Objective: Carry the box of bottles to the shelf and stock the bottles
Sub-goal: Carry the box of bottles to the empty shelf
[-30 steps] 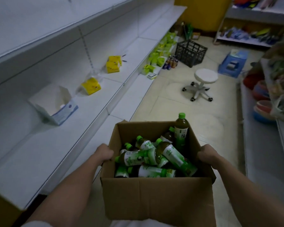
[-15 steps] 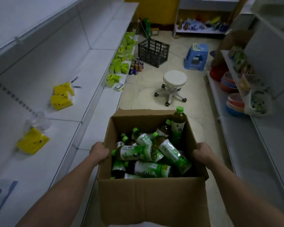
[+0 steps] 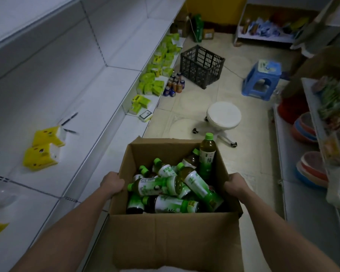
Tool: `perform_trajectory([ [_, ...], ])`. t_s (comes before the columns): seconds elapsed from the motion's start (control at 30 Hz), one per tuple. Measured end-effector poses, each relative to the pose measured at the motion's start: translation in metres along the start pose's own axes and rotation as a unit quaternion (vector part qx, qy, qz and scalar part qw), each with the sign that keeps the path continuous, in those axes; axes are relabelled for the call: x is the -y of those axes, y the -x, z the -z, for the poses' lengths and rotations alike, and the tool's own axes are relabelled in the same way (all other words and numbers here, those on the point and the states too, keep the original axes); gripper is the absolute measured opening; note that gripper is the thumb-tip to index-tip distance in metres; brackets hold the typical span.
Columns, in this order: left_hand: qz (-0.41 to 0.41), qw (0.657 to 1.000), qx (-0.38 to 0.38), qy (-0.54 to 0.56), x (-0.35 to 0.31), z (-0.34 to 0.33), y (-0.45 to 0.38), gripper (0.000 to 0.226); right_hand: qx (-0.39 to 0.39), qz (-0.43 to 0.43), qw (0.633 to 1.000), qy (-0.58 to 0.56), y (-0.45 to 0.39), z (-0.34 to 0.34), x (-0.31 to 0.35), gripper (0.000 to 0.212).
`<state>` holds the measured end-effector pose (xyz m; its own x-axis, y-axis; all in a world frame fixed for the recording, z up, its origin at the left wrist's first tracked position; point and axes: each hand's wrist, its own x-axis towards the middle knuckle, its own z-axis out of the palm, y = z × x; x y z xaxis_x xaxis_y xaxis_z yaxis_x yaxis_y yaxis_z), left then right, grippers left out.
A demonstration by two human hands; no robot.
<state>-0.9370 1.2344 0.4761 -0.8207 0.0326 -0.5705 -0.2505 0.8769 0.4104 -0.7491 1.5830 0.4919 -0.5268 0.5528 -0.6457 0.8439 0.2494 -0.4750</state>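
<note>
Small shop: aisle shelves (image 3: 106, 91), stocked goods (image 3: 155, 75).

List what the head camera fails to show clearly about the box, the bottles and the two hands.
- Bottles: the lower layers are hidden by the pile on top, so no count is possible.
- Cardboard box: its bottom is cut off by the frame's lower edge.
- Left hand and right hand: fingertips are hidden by the box walls.
- Bottle labels: the print is too small and dim to read in full.
</note>
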Motion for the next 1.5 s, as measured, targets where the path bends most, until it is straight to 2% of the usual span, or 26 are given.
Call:
perform_trajectory([
  [0.13, 0.006, 0.999, -0.013, 0.041, -0.068, 0.012, -0.058, 0.017, 0.002, 0.026, 1.0, -0.003, -0.073, 0.046, 0.064, 0.021],
  [0.23, 0.003, 0.998, -0.018, 0.052, -0.107, 0.023, -0.098, 0.018, -0.01, 0.043, 0.999, 0.009, -0.117, 0.067, 0.107, 0.009],
  [0.33, -0.001, 0.998, -0.025, 0.06, -0.155, 0.038, -0.155, 0.017, -0.011, 0.046, 0.999, 0.016, -0.184, 0.085, 0.15, 0.01],
  [0.47, 0.005, 0.997, -0.039, 0.073, -0.214, 0.056, -0.212, 0.013, -0.006, 0.061, 0.998, 0.023, -0.264, 0.111, 0.197, 0.023],
  [0.63, 0.048, 0.992, -0.06, 0.1, -0.269, 0.061, -0.261, 0.015, 0.006, 0.093, 0.994, 0.053, -0.339, 0.151, 0.263, 0.021],
  [0.8, 0.112, 0.979, -0.099, 0.138, -0.32, 0.049, -0.29, 0.023, 0.049, 0.15, 0.981, 0.11, -0.427, 0.188, 0.33, 0.021],
  [1.03, 0.184, 0.958, -0.135, 0.176, -0.354, 0.048, -0.324, 0.023, 0.09, 0.196, 0.96, 0.178, -0.504, 0.207, 0.421, 0.022],
  [1.23, 0.212, 0.944, -0.147, 0.205, -0.352, 0.046, -0.358, 0.019, 0.113, 0.231, 0.943, 0.21, -0.54, 0.184, 0.464, 0.008],
  [1.5, 0.27, 0.918, -0.154, 0.246, -0.359, 0.044, -0.368, 0.021, 0.161, 0.258, 0.915, 0.265, -0.574, 0.175, 0.527, 0.015],
])
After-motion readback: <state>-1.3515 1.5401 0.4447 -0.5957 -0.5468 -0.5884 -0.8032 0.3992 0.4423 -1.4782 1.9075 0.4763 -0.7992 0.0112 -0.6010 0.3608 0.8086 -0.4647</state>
